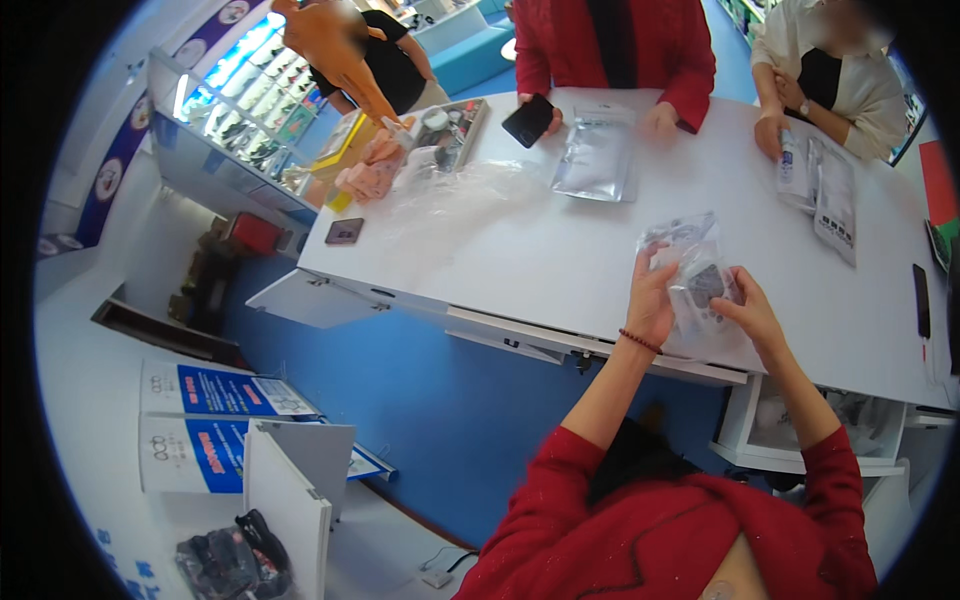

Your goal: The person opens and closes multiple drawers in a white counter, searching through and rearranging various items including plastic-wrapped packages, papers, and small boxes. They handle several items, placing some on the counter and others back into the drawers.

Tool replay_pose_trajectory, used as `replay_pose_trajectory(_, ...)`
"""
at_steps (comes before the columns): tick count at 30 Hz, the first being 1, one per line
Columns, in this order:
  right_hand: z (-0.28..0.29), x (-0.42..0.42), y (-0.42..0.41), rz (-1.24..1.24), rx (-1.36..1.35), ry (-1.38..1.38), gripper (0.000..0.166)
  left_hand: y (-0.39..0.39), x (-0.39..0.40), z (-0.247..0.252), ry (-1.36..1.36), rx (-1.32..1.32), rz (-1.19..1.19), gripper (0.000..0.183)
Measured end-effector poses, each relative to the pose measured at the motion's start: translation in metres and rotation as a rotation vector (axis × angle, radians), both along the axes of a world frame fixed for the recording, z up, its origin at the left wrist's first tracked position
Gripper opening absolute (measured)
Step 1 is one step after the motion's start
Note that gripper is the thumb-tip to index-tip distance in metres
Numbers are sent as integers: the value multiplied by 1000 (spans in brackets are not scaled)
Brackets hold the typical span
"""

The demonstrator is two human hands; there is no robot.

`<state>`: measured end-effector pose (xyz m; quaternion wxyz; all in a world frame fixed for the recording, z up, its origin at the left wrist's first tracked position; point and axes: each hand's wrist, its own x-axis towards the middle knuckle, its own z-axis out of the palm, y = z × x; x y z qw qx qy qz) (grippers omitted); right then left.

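Observation:
Between both hands is a clear plastic bag (694,240) with a grey and white item inside, showing dark patches; what it is I cannot tell. My left hand (652,296), with a beaded bracelet at the wrist, grips the bag's left side. My right hand (746,307) pinches its lower right side, thumb across the front. The bag is held over the near edge of the white counter (525,277). Beyond it on the counter lies a silvery zip pouch (596,157).
Across the counter, a person in red holds a black phone (529,120); another touches white packages (834,199). Crumpled clear plastic (465,202), a phone (345,232) and a sorting tray (472,127) lie leftward. Below, a cabinet door (311,298) and a drawer (817,450) stand open.

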<state>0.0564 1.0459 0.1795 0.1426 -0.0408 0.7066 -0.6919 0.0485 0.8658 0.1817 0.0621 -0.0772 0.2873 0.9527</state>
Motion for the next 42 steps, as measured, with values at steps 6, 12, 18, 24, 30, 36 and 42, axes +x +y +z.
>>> replay_pose_trajectory(6,7,14,-37,134,-27,-71,50,-51,16,-9,74,85,8,33)
replay_pose_trajectory(12,11,-1,-55,235,119,-9,48,-107,0,-6,55,-229,92,36)
replay_pose_trajectory(18,-15,-40,-74,79,175,13,49,-201,-34,8,139,-735,-21,27)
replay_pose_trajectory(24,13,-36,-115,-170,61,-177,56,-336,-28,37,217,-975,19,19)
replay_pose_trajectory(30,8,-31,-121,-401,165,-102,51,-372,-23,46,309,-1006,-121,16)
replay_pose_trajectory(36,18,54,-191,-703,768,625,4,-380,23,22,673,-1118,-767,21)
replay_pose_trajectory(42,-77,114,-247,-589,447,-9,24,-332,61,-41,1073,-1860,-210,44)
